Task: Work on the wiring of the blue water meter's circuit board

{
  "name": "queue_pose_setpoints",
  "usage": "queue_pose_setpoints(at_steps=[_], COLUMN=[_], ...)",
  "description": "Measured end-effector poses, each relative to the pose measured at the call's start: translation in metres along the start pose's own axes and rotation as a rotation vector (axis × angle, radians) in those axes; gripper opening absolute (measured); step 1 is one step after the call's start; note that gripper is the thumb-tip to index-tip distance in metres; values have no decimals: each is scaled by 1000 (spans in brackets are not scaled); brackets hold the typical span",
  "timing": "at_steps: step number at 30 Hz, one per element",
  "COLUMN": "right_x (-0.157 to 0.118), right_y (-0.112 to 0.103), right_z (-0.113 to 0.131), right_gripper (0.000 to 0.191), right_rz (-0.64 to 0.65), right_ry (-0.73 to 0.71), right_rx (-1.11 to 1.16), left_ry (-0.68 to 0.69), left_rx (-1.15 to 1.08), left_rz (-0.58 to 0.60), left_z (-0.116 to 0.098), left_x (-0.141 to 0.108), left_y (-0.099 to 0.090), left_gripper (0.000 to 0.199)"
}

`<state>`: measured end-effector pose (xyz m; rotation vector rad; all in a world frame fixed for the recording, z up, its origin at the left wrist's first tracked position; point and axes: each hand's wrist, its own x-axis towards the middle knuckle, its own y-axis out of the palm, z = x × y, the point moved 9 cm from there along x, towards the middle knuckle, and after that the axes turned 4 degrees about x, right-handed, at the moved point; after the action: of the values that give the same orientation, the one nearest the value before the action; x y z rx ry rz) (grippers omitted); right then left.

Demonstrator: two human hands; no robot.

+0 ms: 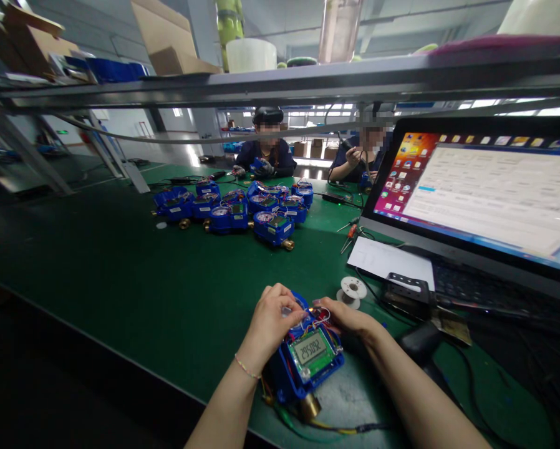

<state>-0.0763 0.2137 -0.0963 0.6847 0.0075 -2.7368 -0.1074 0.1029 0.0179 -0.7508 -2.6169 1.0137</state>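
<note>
A blue water meter (308, 362) with an LCD display and a brass fitting lies on the green table (121, 274) near the front edge. My left hand (270, 324) grips its upper left side, fingers curled over the top. My right hand (345, 318) rests on its upper right, fingertips among the thin coloured wires (315, 321) at the top. A cable runs from under the meter along the table edge.
Several more blue meters (242, 209) are grouped further back on the table. A monitor (486, 193), keyboard (471, 290), white paper (387, 259), a wire spool (352, 290) and small pliers (352, 232) stand to the right. Two people work at the far end.
</note>
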Motion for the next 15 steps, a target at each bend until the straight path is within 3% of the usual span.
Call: queue_pose_setpoints(at_steps=[15], right_x=[-1], right_y=[0], right_z=[9], right_gripper=[51], right_rz=[-10], right_ry=[-100], right_rx=[-10], left_ry=[-14], left_rx=[-5], left_rz=[10], left_z=[0], left_x=[-2], left_y=[-1], left_gripper=[10])
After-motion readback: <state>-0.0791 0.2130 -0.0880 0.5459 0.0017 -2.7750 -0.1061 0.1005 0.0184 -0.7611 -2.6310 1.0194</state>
